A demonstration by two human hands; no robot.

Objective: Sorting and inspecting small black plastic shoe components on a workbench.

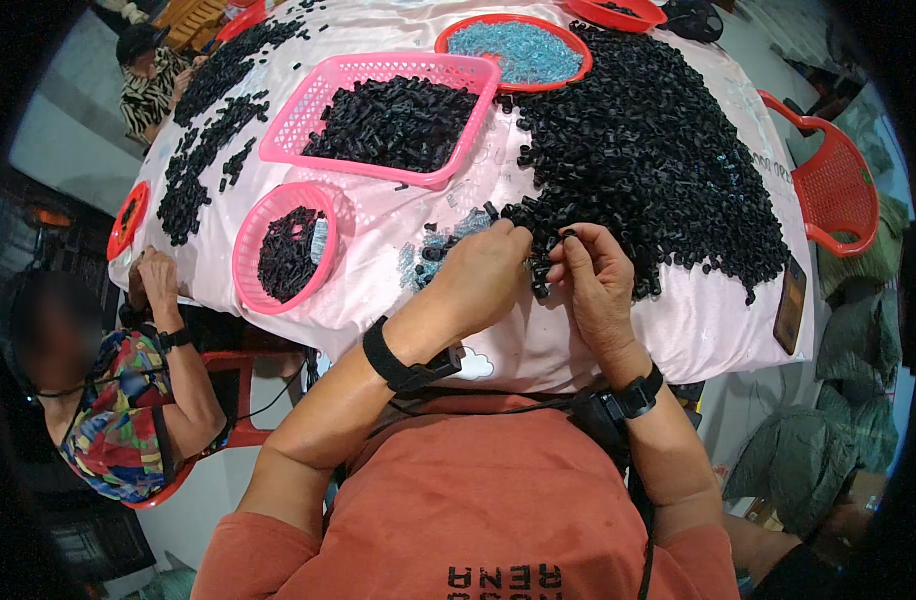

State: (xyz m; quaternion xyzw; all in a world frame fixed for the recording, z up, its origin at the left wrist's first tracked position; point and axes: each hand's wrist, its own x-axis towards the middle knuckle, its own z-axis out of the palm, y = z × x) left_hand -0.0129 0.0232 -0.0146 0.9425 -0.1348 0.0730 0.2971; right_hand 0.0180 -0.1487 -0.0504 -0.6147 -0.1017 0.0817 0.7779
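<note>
My left hand (485,272) is closed at the near edge of a big heap of small black plastic pieces (648,150). Its fingertips point down and hide whatever they may pinch. Just beside it, my right hand (600,285) is closed, with a small black plastic piece (568,234) between thumb and forefinger. A few loose black pieces lie below and between the two hands. Next to my left hand, small clear bluish pieces (410,262) are scattered on the pale pink cloth (378,265), some black pieces among them.
Beyond my hands stand a pink basket (278,130) of black pieces and a red basin (589,70) of clear bluish strips. A round pink basket (246,285) sits left. A phone (790,305) lies at the right edge, near a red chair (838,190). Two people sit along the left side.
</note>
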